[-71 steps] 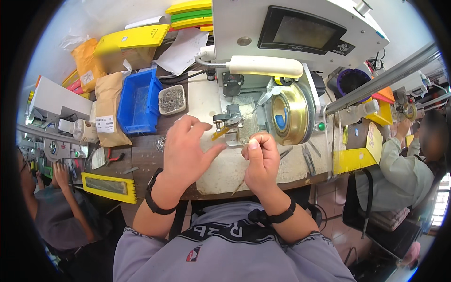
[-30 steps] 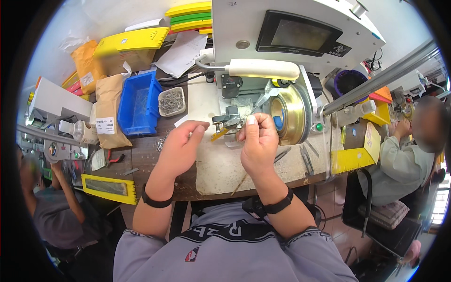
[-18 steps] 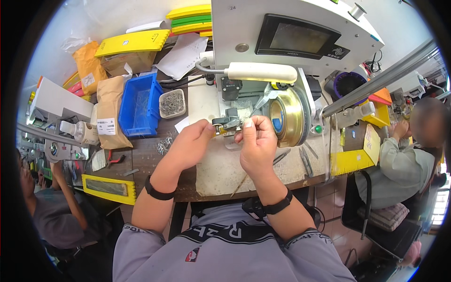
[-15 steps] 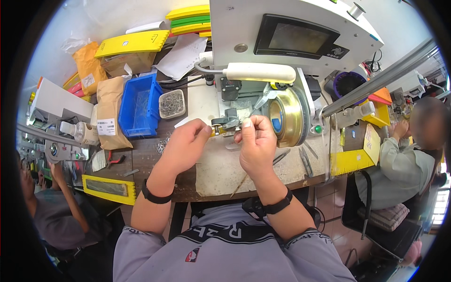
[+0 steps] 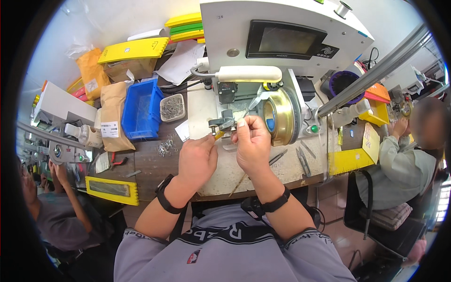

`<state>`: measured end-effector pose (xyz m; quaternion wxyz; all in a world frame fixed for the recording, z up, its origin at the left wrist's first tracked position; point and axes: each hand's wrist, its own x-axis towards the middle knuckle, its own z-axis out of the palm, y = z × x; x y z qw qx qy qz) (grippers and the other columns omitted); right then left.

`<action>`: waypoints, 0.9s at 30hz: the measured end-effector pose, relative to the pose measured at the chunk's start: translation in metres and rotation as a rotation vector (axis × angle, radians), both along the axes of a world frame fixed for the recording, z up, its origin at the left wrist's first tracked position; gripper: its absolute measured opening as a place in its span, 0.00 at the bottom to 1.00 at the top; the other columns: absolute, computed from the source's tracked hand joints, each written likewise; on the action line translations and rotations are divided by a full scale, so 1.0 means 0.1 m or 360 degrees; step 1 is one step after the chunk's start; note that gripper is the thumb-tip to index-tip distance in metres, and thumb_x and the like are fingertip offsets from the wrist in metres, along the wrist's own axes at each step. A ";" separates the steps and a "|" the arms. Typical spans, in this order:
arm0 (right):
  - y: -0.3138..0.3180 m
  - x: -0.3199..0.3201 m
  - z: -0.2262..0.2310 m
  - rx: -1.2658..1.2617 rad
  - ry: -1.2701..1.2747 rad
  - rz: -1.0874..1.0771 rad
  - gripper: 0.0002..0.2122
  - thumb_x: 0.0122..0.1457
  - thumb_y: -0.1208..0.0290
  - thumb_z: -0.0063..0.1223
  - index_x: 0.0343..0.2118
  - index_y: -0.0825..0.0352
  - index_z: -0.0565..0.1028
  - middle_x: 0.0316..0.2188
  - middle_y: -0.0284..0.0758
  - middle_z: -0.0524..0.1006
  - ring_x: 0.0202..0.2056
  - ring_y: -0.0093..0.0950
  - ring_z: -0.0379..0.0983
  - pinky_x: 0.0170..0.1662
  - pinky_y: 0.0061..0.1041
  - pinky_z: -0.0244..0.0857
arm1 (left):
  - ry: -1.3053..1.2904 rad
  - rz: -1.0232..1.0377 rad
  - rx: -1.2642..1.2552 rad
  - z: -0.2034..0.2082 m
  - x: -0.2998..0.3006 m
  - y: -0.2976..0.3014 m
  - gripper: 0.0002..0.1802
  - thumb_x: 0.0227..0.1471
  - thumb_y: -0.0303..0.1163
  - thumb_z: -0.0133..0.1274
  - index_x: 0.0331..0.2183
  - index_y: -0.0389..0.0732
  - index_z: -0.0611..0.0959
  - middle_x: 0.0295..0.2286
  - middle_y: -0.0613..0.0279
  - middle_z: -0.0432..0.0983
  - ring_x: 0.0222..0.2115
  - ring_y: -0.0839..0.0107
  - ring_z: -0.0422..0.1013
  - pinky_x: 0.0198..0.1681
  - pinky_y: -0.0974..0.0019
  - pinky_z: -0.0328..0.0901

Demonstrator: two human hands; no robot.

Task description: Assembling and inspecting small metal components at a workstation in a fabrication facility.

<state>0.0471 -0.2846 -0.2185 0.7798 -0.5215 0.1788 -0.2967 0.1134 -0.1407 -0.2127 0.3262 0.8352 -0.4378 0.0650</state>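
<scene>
Both my hands are at the small metal clamp mechanism (image 5: 224, 123) on the front of a white bench machine (image 5: 225, 35). My left hand (image 5: 198, 157) is back up, its fingers closed together and the tips just below the mechanism's left end; what they hold, if anything, is hidden. Thumb and curled fingers of my right hand (image 5: 253, 143) pinch at the mechanism's right side. Whatever is in that pinch is too small to make out. Just right of it stands a wide brass-coloured ring (image 5: 283, 123) on the machine.
Left of the machine are a tub of small wire pieces (image 5: 172, 108), loose hooks (image 5: 167, 146), a blue bin (image 5: 142, 110) and a paper bag (image 5: 114, 117). Tweezers (image 5: 303, 162) lie right of my hands. A white padded bar (image 5: 249, 74) crosses above. Other people sit on both sides.
My left hand has moved right and toward me, turning back up with its fingertips beneath the mechanism. My right hand keeps its pinch at the same spot. The whole view has shifted slightly.
</scene>
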 end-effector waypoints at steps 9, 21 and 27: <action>0.05 -0.01 -0.07 0.0357 -0.0191 -0.0059 0.08 0.72 0.68 0.48 0.42 0.69 0.72 0.30 0.31 0.73 0.29 0.21 0.70 0.37 0.20 0.68 | 0.0638 0.0127 0.0085 0.10 0.06 0.10 0.16 0.58 0.32 0.55 0.44 0.31 0.86 0.30 0.42 0.83 0.25 0.52 0.78 0.30 0.60 0.69; 0.10 0.07 -0.08 -0.0139 0.0199 -0.0116 0.05 0.71 0.69 0.49 0.39 0.64 0.72 0.26 0.21 0.69 0.28 0.09 0.62 0.29 0.15 0.59 | 0.1232 0.0015 -0.0197 -0.24 0.27 -0.09 0.18 0.69 0.39 0.46 0.44 0.33 0.81 0.29 0.61 0.78 0.30 0.73 0.71 0.34 0.65 0.66; 0.10 0.07 0.00 -0.0193 0.0206 -0.0107 0.05 0.69 0.71 0.50 0.39 0.67 0.71 0.27 0.24 0.70 0.28 0.12 0.63 0.30 0.17 0.61 | 0.1189 -0.0038 0.0257 -0.23 0.50 -0.03 0.24 0.73 0.44 0.37 0.36 0.34 0.77 0.24 0.58 0.73 0.27 0.67 0.69 0.32 0.61 0.63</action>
